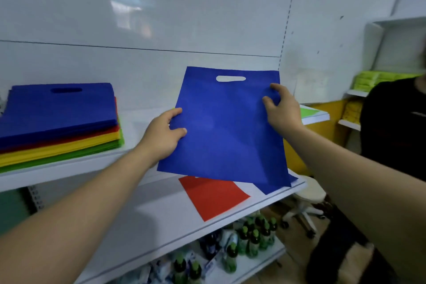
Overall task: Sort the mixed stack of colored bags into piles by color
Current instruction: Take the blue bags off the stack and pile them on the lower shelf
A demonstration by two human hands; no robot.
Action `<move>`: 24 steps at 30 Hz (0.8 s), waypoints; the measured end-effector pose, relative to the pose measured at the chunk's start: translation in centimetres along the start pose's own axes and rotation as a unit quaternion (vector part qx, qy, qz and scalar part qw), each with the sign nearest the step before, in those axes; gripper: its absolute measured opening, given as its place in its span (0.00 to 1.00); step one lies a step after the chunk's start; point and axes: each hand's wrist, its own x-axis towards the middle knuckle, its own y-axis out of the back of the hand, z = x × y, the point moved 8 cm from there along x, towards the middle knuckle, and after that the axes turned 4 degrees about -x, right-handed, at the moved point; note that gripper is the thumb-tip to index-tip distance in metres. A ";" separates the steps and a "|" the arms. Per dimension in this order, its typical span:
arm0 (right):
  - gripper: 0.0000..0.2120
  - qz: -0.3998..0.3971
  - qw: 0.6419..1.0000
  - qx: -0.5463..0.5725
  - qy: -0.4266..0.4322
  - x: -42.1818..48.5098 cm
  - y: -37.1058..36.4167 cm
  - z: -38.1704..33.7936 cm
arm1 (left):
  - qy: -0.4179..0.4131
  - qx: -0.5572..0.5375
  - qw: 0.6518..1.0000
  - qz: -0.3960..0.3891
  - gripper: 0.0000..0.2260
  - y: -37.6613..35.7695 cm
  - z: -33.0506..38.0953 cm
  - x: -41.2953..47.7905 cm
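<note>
Up in the air with a blue bag [226, 127], held flat over the lower shelf [138, 226], handle cut-out at the top. Pinched at its left edge by the left grip [161, 136], fingers curled onto the fabric. Clamped at the upper right edge by the right grip [282, 108], fingertips pressing on the front. Just below, lying flat on that shelf: a red bag [214, 198] and, near it to the right, a second blue bag [274, 188], mostly hidden behind the held one. Over on the left, on the upper shelf [69, 168]: the mixed stack [60, 122], blue on top, then red, yellow and green layers. Down below, green-capped bottles [253, 237]. Off to the right, a white stool [309, 193] and a person in black [391, 127].
</note>
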 end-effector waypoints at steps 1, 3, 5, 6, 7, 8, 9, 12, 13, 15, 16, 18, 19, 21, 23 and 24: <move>0.19 -0.001 1.000 -0.009 -0.010 -0.2 1.3 1.8 | 0.005 -0.004 1.000 -0.012 0.24 -2.2 -0.1 -0.3; 0.20 -0.002 0.999 -0.019 -0.030 -0.5 3.9 5.5 | 0.013 -0.008 0.999 -0.037 0.24 -6.8 -0.3 -0.9; 0.20 0.001 0.998 -0.034 -0.055 -0.7 6.7 9.5 | 0.020 -0.012 0.998 -0.063 0.24 -11.9 -0.4 -1.6; 0.20 0.002 0.997 -0.045 -0.065 -0.9 8.2 11.5 | 0.028 -0.017 0.996 -0.078 0.25 -14.4 -0.6 -1.9; 0.20 0.001 0.996 -0.058 -0.074 -1.0 9.6 13.5 | 0.039 -0.017 0.995 -0.093 0.25 -16.9 -0.9 -2.3; 0.20 -0.002 0.994 -0.073 -0.080 -1.1 10.8 15.5 | 0.048 -0.017 0.993 -0.107 0.25 -19.3 -1.3 -2.8; 0.21 -0.007 0.993 -0.087 -0.085 -1.2 11.9 17.4 | 0.058 -0.014 0.991 -0.118 0.25 -21.5 -1.7 -3.3; 0.21 -0.023 0.987 -0.126 -0.099 -1.4 14.3 22.4 | 0.092 -0.016 0.986 -0.140 0.25 -27.0 -3.1 -4.8; 0.21 -0.030 0.985 -0.138 -0.104 -1.4 14.8 23.8 | 0.103 -0.017 0.984 -0.146 0.24 -28.5 -3.6 -5.3; 0.22 -0.047 0.980 -0.156 -0.111 -1.4 15.1 26.2 | 0.127 -0.017 0.980 -0.150 0.24 -30.7 -4.5 -6.1; 0.22 -0.056 0.979 -0.161 -0.113 -1.4 14.9 27.2 | 0.134 -0.018 0.980 -0.149 0.24 -31.5 -5.0 -6.2; 0.22 -0.078 0.976 -0.162 -0.119 -1.4 13.9 29.1 | 0.148 -0.018 0.978 -0.144 0.24 -32.5 -6.1 -6.4; 0.22 -0.088 0.975 -0.160 -0.124 -1.3 13.1 29.9 | 0.157 -0.017 0.977 -0.141 0.24 -32.7 -6.8 -6.3; 0.22 -0.103 0.973 -0.159 -0.132 -1.1 11.3 31.5 | 0.176 -0.013 0.975 -0.137 0.24 -32.9 -8.5 -6.1; 0.22 -0.119 0.971 -0.158 -0.131 -0.7 9.2 32.8 | 0.191 -0.011 0.973 -0.131 0.24 -33.0 -10.4 -5.5; 0.22 -0.128 0.970 -0.157 -0.132 -0.4 8.0 33.4 | 0.197 -0.011 0.972 -0.129 0.24 -33.0 -11.4 -5.1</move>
